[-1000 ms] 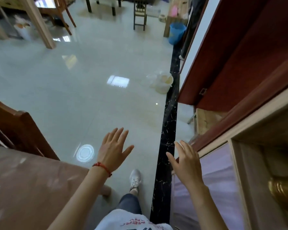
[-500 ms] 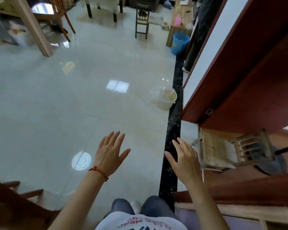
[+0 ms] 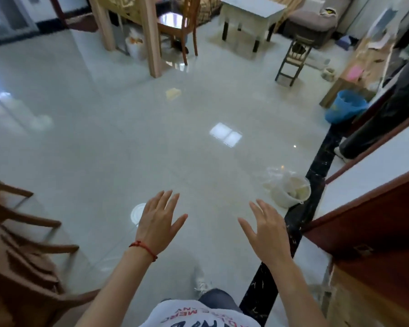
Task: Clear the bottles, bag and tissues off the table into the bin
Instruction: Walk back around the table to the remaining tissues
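Observation:
My left hand (image 3: pixel 158 223), with a red string at the wrist, and my right hand (image 3: pixel 267 232) are both held out in front of me over the shiny tiled floor, fingers spread and holding nothing. A white bin (image 3: pixel 289 192) lined with a clear plastic bag stands on the floor ahead and to the right, beside a black marble strip. A blue bin (image 3: pixel 345 106) stands farther back on the right. A small white table (image 3: pixel 253 10) is at the far end of the room. No bottles, bag or tissues are in view.
A brown wooden chair (image 3: pixel 21 251) is close on my left. A red-brown door (image 3: pixel 376 232) stands close on my right. Farther off are a wooden chair (image 3: pixel 182 27), a wooden post (image 3: pixel 151 36), a small stool (image 3: pixel 293 57) and a low wooden bench (image 3: pixel 354 69).
The view has lifted and turned left, showing more of the room and less of the door and cabinet. Both hands stay spread and hold nothing. The white bin now lies nearer my right hand.

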A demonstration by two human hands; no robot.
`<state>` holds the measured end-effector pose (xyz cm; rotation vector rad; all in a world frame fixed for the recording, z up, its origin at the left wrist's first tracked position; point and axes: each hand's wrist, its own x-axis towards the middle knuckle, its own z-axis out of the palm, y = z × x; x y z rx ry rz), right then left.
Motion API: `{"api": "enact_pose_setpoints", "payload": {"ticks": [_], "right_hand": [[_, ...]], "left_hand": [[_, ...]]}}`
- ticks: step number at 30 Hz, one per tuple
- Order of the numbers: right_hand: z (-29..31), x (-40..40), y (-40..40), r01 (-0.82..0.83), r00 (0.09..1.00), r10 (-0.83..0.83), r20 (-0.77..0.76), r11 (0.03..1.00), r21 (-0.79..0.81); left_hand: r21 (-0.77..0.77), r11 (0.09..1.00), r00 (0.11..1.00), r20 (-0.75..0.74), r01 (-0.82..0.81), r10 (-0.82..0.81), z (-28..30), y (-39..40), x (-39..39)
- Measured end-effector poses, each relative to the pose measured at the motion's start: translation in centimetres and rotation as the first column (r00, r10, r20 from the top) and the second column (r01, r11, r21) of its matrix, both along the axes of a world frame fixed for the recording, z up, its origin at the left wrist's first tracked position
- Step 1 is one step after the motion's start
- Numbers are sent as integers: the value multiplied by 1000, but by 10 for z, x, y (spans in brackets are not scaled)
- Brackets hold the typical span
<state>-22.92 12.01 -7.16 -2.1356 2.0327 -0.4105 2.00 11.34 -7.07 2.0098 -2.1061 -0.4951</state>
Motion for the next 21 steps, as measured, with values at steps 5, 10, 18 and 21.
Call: {"api": "enact_pose_setpoints", "payload": {"ticks": [5, 10, 18, 21], "right_hand": [[4, 17, -86, -224, 975, 224, 7, 975, -6], [2, 55, -144, -452, 892, 452, -4, 891, -37], [-6, 133, -198, -683, 730, 683, 27, 730, -3], [-12, 162, -218, -721, 693, 721, 30, 693, -17]], "left_hand": [[17, 978, 978, 0, -207, 207, 1, -30, 12], [45, 922, 923, 17, -385, 385, 1, -40, 29], [58, 797, 799, 58, -601, 599, -2, -38, 75], [61, 769, 771, 79, -636, 631, -3, -48, 96]]}}
